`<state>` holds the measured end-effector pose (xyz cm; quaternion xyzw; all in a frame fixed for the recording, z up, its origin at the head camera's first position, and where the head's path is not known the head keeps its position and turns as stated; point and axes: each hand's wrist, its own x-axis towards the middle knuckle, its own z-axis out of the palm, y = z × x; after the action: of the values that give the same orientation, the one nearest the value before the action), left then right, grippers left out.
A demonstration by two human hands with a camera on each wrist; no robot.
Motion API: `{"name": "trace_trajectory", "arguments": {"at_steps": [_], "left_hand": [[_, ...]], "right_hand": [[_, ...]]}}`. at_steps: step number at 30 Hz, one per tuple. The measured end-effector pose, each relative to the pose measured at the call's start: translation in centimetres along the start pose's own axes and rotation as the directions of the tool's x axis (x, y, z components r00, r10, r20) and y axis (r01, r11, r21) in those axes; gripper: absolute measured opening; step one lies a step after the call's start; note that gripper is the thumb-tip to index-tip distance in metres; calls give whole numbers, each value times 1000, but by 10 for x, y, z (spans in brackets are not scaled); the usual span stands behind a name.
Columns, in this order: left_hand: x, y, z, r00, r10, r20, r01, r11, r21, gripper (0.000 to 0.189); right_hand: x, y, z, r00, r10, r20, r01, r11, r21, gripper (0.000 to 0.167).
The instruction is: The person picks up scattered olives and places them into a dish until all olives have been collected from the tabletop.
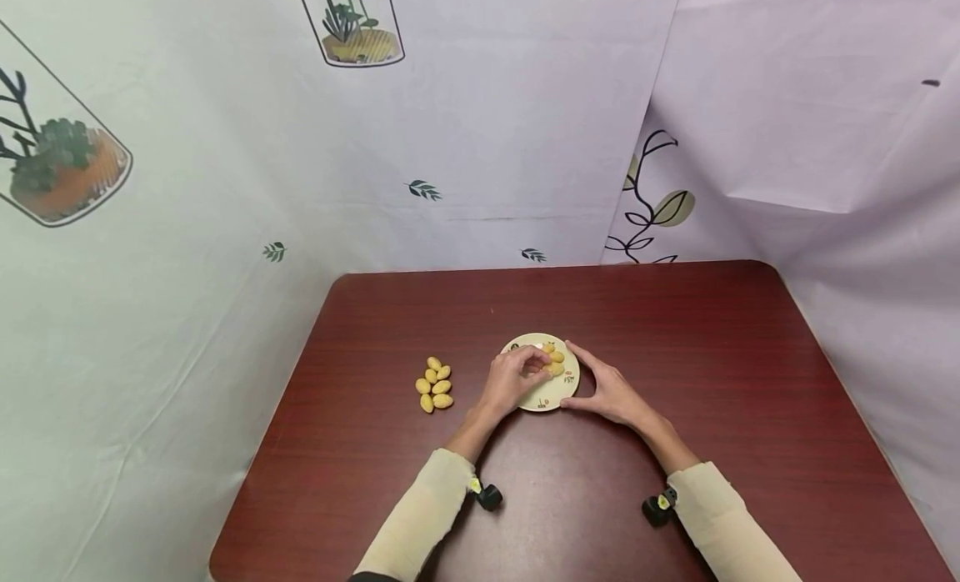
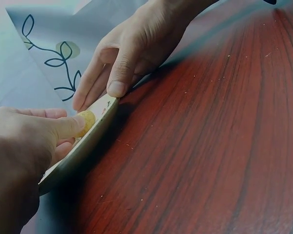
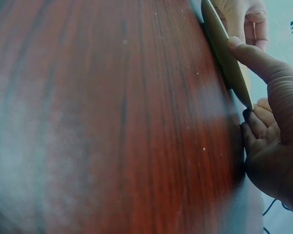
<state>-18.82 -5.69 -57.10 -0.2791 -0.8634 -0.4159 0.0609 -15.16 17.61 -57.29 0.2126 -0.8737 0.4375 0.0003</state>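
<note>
A round cream plate (image 1: 542, 400) with small printed figures lies on the table, bearing several small yellow oval pieces (image 1: 556, 358) like little fruits. My left hand (image 1: 512, 377) reaches over the plate's left side. Between its thumb and fingers it pinches a yellow oval piece (image 2: 86, 123), close over the plate surface. At the plate's right side my right hand (image 1: 611, 394) holds the rim, thumb on the near edge and fingers round the far edge. In the right wrist view, that thumb (image 3: 235, 43) presses on the rim.
Left of the plate, a loose group of several yellow oval pieces (image 1: 435, 386) lies on the dark red wooden table (image 1: 360, 332). A pale printed cloth (image 1: 487, 148) hangs behind the table and along its sides. Small black devices sit at both wrists.
</note>
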Motion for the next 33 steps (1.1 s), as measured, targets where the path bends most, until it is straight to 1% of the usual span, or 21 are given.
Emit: {"name": "trace_trajectory", "arguments": {"at_steps": [6,10,13,17,20,25,31,33], "left_hand": [[0,1,0,1000,6,-6,-6,1000,-4,22],[0,1,-1,1000,-7,-23,6,997,-73,22],[0,0,-1,999,-22,-39,16,988,-155,21],[0,0,-4,998,-42,-50,29,973,-228,22],[0,-1,-6,997,-52,-50,37,966,-254,25],[0,-2,-9,999,-36,-31,25,955,-296,35],[-1,-2,-18,998,-60,-10,54,951,-304,44],[-1,-2,-23,998,-59,-3,55,951,-305,49]], "right_hand": [[-1,0,-1,1000,-5,-1,5,1000,-4,104],[-1,0,0,1000,-10,-5,10,1000,-5,104],[-1,0,0,1000,-10,-7,10,1000,-4,104],[-1,0,0,1000,-2,0,2,1000,1,104],[-1,-1,-1,1000,6,5,-6,1000,5,104],[-2,-2,-1,1000,13,11,-13,1000,10,105],[-1,-2,-1,1000,20,11,-20,1000,19,106],[-1,-2,-1,1000,20,9,-20,1000,18,106]]}}
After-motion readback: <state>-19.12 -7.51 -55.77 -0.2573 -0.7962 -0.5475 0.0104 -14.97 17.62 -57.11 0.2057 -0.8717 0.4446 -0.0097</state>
